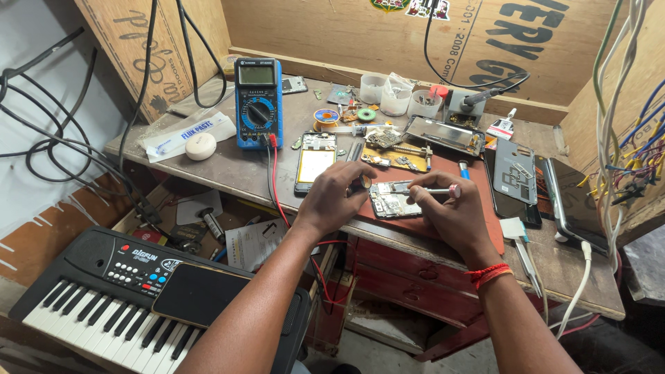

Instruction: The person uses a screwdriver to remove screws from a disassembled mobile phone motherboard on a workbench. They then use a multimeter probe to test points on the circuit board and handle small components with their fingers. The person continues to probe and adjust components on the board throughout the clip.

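Down at the bottom left, a black toy keyboard (125,291) with white keys, a dark phone-sized slab lying across its top. Up to the edge of the wooden bench (443,256), and here are both hands at work. Left hand (339,194) is curled over, fingertips pinched together on the left end of the opened phone board (391,199), pinning it flat on a reddish mat. Right hand (447,208), red thread at the wrist, has its fingers clamped round a slim silver screwdriver (436,190), lying nearly level with its tip on the board. Just behind the left hand, a phone frame (315,163) with a yellowish panel. Further back, a blue multimeter (258,102) standing up, red and black leads trailing down. Right at the rear, clear plastic cups (395,97) and a soldering iron stand (465,105)
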